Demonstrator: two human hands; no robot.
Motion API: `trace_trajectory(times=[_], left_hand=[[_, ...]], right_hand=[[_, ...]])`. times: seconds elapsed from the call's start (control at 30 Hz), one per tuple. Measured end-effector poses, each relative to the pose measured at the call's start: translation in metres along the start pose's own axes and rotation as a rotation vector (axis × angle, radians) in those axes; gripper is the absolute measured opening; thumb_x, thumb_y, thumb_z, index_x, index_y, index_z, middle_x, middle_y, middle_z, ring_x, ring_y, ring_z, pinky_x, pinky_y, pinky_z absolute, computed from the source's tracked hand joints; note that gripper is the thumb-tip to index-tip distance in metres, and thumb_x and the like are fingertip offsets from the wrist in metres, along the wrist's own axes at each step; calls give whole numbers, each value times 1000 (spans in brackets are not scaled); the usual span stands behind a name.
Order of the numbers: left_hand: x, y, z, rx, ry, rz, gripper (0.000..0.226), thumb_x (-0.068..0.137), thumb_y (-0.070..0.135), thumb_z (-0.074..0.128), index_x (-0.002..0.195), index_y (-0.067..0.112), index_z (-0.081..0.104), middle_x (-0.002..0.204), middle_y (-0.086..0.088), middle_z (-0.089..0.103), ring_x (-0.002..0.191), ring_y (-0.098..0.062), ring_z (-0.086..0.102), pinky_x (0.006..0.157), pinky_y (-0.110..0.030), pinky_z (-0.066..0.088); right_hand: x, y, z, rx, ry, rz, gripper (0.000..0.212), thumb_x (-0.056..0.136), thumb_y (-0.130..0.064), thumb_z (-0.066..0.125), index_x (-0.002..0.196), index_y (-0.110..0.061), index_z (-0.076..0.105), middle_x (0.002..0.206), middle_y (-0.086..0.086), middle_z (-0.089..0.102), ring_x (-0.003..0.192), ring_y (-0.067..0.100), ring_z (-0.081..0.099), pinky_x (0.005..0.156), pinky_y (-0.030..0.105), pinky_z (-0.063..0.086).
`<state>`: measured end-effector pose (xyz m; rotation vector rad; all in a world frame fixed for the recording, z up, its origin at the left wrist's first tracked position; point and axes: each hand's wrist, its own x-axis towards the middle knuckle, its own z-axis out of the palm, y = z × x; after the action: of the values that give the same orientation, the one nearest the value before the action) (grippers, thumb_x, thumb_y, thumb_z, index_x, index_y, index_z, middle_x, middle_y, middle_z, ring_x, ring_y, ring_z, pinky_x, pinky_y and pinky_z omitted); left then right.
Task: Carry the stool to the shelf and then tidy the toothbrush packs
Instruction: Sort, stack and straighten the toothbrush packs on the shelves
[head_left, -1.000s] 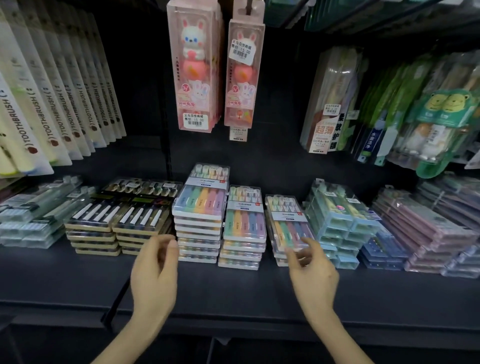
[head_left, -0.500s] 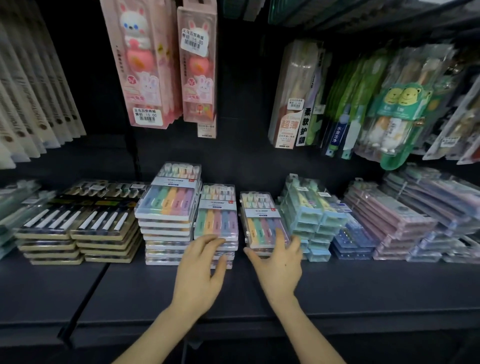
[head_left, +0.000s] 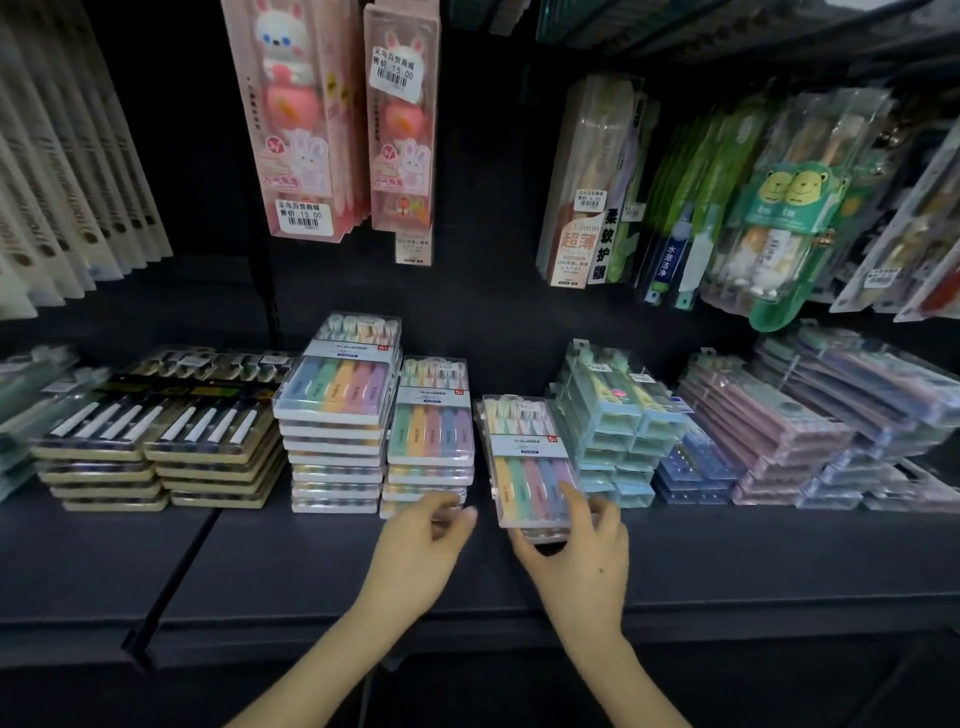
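Three stacks of clear packs of pastel toothbrushes lie side by side on the dark shelf (head_left: 311, 582): a tall left stack (head_left: 335, 410), a middle stack (head_left: 431, 436) and a low right stack (head_left: 530, 457) that sits slightly askew. My right hand (head_left: 576, 556) grips the front end of the low right stack, fingers on top and thumb at the front edge. My left hand (head_left: 423, 545) has its curled fingers touching the bottom packs at the front of the middle stack. No stool is in view.
Black-and-gold packs (head_left: 156, 441) are stacked to the left, light blue (head_left: 613, 426) and pink-purple packs (head_left: 763, 447) to the right. Pink bunny packs (head_left: 301, 119) and green packs (head_left: 779, 208) hang above. A divider rail (head_left: 176, 577) crosses the shelf front.
My right hand has closed on the front of the low right stack, and my left hand has shifted right to the base of the middle stack. The camera has moved closer.
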<state>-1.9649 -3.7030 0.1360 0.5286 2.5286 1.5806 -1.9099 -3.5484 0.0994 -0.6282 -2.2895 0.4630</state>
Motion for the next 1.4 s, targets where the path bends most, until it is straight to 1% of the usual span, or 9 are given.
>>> trace_trajectory(times=[0.2,0.27,0.37,0.5,0.67,0.83,0.97,1.3,1.4], left_hand=[[3,24,34,-568,-286,-359,28,99,35,44,115,18,60,105,-2,70,96,-19,67,85,-37,55],[5,27,43,-543,-262,-345,25,101,30,42,118,20,57,107,0,68,95,-16,65,77,-33,56],[-1,32,53,-555,-230,-322,19,101,22,43,112,21,58,102,2,68,89,-11,65,70,-26,54],[-14,25,49,-477,-197,-59,30,99,21,46,127,34,50,116,17,63,106,4,59,87,-12,47],[-8,33,39,-463,-306,123,43,95,18,53,117,53,40,122,31,54,116,13,48,89,-7,39],[11,43,46,-472,-213,144,45,93,44,52,135,37,36,136,14,48,124,2,46,99,-15,39],[12,32,52,-485,-184,112,79,80,62,53,147,39,20,149,16,30,135,1,30,114,-32,29],[8,46,37,-349,-168,200,38,95,45,47,130,50,36,130,20,48,120,11,44,103,-17,37],[-9,46,0,-24,71,327,37,95,43,48,131,43,41,121,27,44,116,14,39,98,-12,33]], right_hand=[[-9,10,-51,542,-441,323,59,72,-39,79,124,-31,52,119,-7,52,106,10,54,91,29,45],[8,13,-56,822,-518,586,37,86,-41,65,118,-22,59,110,-2,67,96,12,64,78,27,50],[19,20,-61,837,-656,514,34,96,-40,52,106,-12,68,91,0,75,78,12,68,59,20,46],[21,20,-56,1000,-628,473,27,93,-22,59,115,-8,65,101,3,74,94,16,70,71,20,54],[14,35,-53,1124,-613,351,81,60,-49,84,127,-14,56,121,4,67,114,22,62,96,38,50],[12,43,-44,1029,-587,293,51,87,-4,63,132,-21,46,127,-6,61,118,6,57,89,18,49],[14,43,-48,988,-650,236,54,86,-4,64,134,-21,44,130,-8,59,119,3,56,91,17,48],[16,22,-60,1054,-560,274,41,83,-5,65,122,-15,59,113,-2,71,106,14,66,82,20,52],[39,3,-70,1126,-636,430,23,86,-6,62,108,-7,68,101,7,74,93,21,71,74,25,55]])
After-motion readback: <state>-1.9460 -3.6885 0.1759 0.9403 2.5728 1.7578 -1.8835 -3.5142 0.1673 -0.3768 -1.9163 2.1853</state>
